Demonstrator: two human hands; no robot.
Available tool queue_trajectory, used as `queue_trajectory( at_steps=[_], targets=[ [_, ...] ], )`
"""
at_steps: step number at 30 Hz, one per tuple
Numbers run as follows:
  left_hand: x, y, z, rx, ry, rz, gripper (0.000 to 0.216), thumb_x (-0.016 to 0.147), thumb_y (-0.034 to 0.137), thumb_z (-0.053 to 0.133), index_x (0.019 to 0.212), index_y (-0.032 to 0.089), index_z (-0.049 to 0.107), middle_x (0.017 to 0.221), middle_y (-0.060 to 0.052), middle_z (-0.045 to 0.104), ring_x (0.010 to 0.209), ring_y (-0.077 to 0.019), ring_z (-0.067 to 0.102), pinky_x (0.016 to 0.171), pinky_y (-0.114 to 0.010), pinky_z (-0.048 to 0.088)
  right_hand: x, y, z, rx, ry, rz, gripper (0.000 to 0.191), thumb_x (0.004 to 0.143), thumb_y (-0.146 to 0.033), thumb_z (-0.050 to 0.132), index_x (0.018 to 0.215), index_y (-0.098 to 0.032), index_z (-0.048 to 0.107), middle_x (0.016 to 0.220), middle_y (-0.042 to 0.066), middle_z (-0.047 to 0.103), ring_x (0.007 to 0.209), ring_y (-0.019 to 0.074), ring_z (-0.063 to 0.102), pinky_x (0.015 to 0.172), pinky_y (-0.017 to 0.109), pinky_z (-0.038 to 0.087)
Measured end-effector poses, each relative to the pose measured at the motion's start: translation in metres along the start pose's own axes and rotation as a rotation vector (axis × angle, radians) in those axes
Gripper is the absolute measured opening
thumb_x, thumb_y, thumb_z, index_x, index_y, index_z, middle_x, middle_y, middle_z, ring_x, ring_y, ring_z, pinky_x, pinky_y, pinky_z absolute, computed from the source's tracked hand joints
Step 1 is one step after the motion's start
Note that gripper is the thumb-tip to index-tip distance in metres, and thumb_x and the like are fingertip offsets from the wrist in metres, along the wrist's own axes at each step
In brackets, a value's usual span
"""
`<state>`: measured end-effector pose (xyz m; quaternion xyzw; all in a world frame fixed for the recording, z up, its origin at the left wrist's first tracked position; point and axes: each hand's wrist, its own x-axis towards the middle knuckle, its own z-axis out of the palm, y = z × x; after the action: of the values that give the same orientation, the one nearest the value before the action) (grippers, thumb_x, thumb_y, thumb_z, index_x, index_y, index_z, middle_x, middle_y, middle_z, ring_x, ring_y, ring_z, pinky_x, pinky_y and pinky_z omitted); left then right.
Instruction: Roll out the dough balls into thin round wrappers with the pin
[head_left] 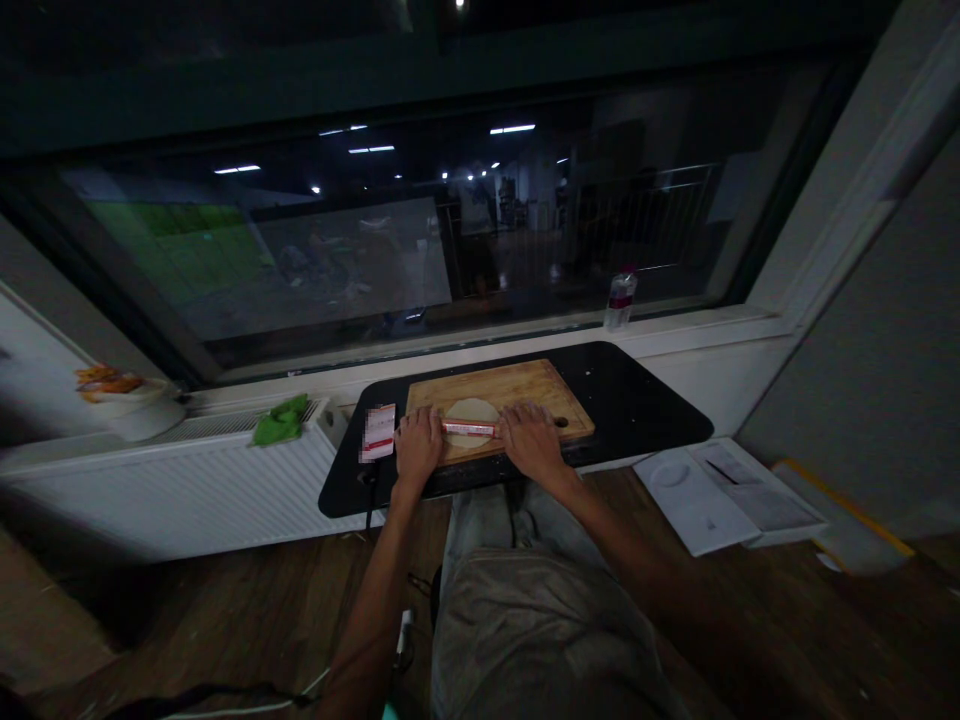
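Observation:
A round, flat sheet of pale dough (471,409) lies on a wooden cutting board (517,380). Across it rests a slim red-and-white printed cylinder (471,428), roughly parallel to the board's near edge. My left hand (420,445) is curled over the cylinder's left end, and my right hand (531,435) covers the right end. Both palms face down, so the ends of the cylinder are hidden. Just left of my left hand, a phone (377,432) with its screen lit lies on the black tabletop (637,400).
A plastic bottle (620,300) stands on the windowsill. Left are a radiator (225,490), a green cloth (281,420) and a white bowl (139,412) with orange contents. An open white box (697,495) lies on the floor at right. A cable (370,505) hangs off the table's near left.

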<state>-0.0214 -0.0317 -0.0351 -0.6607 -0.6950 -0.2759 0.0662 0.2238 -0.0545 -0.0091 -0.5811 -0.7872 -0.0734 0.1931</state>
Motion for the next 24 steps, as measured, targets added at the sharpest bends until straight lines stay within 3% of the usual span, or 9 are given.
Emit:
queue_trajectory(
  at_steps=[5, 10, 12, 17, 20, 24],
  targets=[
    [0.0, 0.002, 0.002, 0.021, -0.005, -0.023, 0.056, 0.12, 0.045, 0.031, 0.157, 0.015, 0.061, 0.16, -0.023, 0.062, 0.141, -0.0384, 0.06, 0.115, -0.056, 0.052, 0.016, 0.016, 0.002, 0.033, -0.013, -0.09, 0.044, 0.119, -0.032, 0.041, 0.145, -0.021, 0.075, 0.149, 0.015, 0.074, 0.151, 0.0352, 0.052, 0.131, 0.059, 0.026],
    [-0.001, 0.004, 0.0, 0.026, -0.011, -0.025, 0.059, 0.12, 0.049, 0.032, 0.165, 0.017, 0.054, 0.166, -0.023, 0.057, 0.147, -0.0393, 0.057, 0.118, -0.059, 0.052, 0.046, 0.023, 0.005, 0.01, -0.028, -0.062, 0.047, 0.12, -0.033, 0.036, 0.126, -0.019, 0.081, 0.134, 0.016, 0.08, 0.135, 0.0334, 0.062, 0.123, 0.053, 0.036],
    [-0.001, 0.004, -0.001, 0.027, -0.017, -0.029, 0.058, 0.12, 0.048, 0.033, 0.166, 0.02, 0.054, 0.167, -0.022, 0.056, 0.148, -0.0385, 0.057, 0.119, -0.058, 0.052, 0.052, 0.024, 0.006, 0.03, -0.008, -0.033, 0.048, 0.12, -0.032, 0.035, 0.126, -0.017, 0.08, 0.131, 0.016, 0.082, 0.13, 0.0315, 0.065, 0.119, 0.049, 0.038],
    [0.0, 0.005, 0.0, 0.062, -0.044, -0.032, 0.056, 0.12, 0.046, 0.035, 0.165, 0.019, 0.054, 0.164, -0.023, 0.057, 0.147, -0.0387, 0.058, 0.118, -0.058, 0.053, 0.044, 0.027, 0.007, 0.129, 0.054, -0.113, 0.038, 0.116, -0.04, 0.053, 0.131, -0.02, 0.081, 0.133, 0.013, 0.082, 0.133, 0.0306, 0.064, 0.12, 0.047, 0.038],
    [0.0, 0.006, 0.001, 0.086, -0.038, -0.042, 0.058, 0.119, 0.047, 0.037, 0.165, 0.016, 0.053, 0.163, -0.026, 0.059, 0.146, -0.04, 0.06, 0.117, -0.059, 0.054, 0.037, 0.032, 0.007, 0.183, 0.02, -0.215, 0.033, 0.109, -0.039, 0.065, 0.131, -0.022, 0.083, 0.135, 0.011, 0.082, 0.133, 0.0298, 0.065, 0.119, 0.045, 0.041],
    [0.0, 0.005, 0.002, 0.078, -0.024, -0.048, 0.06, 0.119, 0.047, 0.038, 0.168, 0.015, 0.049, 0.17, -0.027, 0.053, 0.149, -0.0407, 0.059, 0.118, -0.058, 0.054, 0.037, 0.036, 0.009, 0.238, -0.048, -0.213, 0.037, 0.107, -0.038, 0.068, 0.139, -0.026, 0.082, 0.14, 0.009, 0.08, 0.133, 0.0285, 0.068, 0.114, 0.04, 0.049]
  ],
)
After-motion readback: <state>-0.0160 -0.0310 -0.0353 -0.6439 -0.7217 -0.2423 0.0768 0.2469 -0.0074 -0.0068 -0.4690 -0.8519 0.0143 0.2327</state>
